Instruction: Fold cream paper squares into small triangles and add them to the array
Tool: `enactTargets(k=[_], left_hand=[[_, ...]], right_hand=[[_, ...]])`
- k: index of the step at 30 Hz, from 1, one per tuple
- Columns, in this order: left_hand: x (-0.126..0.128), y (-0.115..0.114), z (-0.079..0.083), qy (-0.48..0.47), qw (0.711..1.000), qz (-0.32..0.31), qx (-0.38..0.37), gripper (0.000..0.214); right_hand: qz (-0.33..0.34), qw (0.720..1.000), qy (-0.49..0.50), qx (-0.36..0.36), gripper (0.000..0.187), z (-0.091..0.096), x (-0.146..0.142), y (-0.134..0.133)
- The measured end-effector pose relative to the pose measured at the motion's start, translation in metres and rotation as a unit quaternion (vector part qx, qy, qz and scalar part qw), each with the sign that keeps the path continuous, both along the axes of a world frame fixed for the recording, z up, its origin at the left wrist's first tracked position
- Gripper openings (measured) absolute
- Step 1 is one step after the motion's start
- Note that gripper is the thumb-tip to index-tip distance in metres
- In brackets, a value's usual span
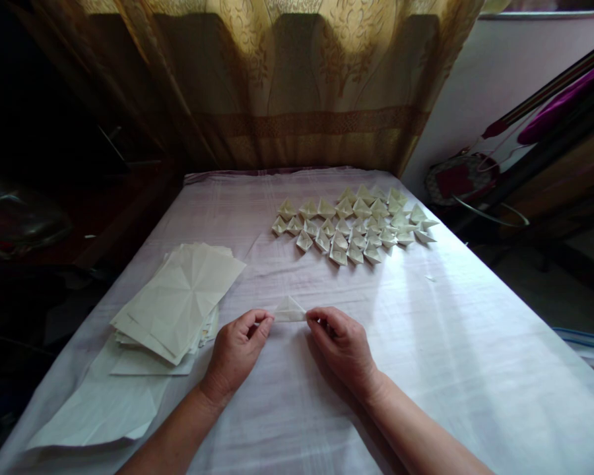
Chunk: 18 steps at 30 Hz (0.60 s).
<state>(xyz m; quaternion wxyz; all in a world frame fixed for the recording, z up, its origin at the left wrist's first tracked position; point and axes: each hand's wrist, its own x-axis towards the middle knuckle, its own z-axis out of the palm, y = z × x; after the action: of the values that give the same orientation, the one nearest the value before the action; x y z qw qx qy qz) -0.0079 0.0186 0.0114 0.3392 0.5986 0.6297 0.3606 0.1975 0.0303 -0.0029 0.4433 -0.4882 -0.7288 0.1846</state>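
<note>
Between my two hands is a small folded paper boat (290,309), pale, with a triangular peak pointing up and a straight lower edge. My left hand (239,346) pinches its left tip between thumb and forefinger. The right tip is gripped the same way by my right hand (345,346), the other fingers curled in. Beyond my hands, several finished paper boats (344,227) stand close together in loose rows. To the left of my left hand lies a stack of creased paper sheets (178,297), the top one showing star-shaped fold lines.
A pale checked cloth (272,409) covers the table. One larger paper sheet (101,402) lies partly under the stack at the near left. A gold patterned curtain (301,86) hangs behind the far edge. On the right, a bag (460,178) is beside the wall.
</note>
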Motion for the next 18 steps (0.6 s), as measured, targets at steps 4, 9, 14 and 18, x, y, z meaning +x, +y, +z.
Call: enactTargets(k=[4, 9, 14, 18], left_hand=[[-0.0014, 0.0019, 0.0034, -0.087, 0.994, 0.005, -0.059, 0.028], [0.0001, 0.0042, 0.0018, -0.158, 0.983, 0.031, -0.086, 0.031], [-0.0001, 0.0067, 0.0006, -0.169, 0.979, 0.030, -0.109, 0.040], [-0.0014, 0.0070, 0.0032, -0.153, 0.982, 0.025, -0.111, 0.038]], right_hand=[[0.003, 1.000, 0.017, -0.017, 0.013, 0.0009, 0.0006, 0.0002], [-0.010, 0.998, 0.037, -0.051, 0.011, -0.0008, 0.0007, -0.0013], [0.008, 0.984, 0.113, -0.137, 0.017, 0.0037, 0.0023, -0.0008], [0.040, 0.945, 0.220, -0.240, 0.031, 0.0090, 0.0054, 0.0045]])
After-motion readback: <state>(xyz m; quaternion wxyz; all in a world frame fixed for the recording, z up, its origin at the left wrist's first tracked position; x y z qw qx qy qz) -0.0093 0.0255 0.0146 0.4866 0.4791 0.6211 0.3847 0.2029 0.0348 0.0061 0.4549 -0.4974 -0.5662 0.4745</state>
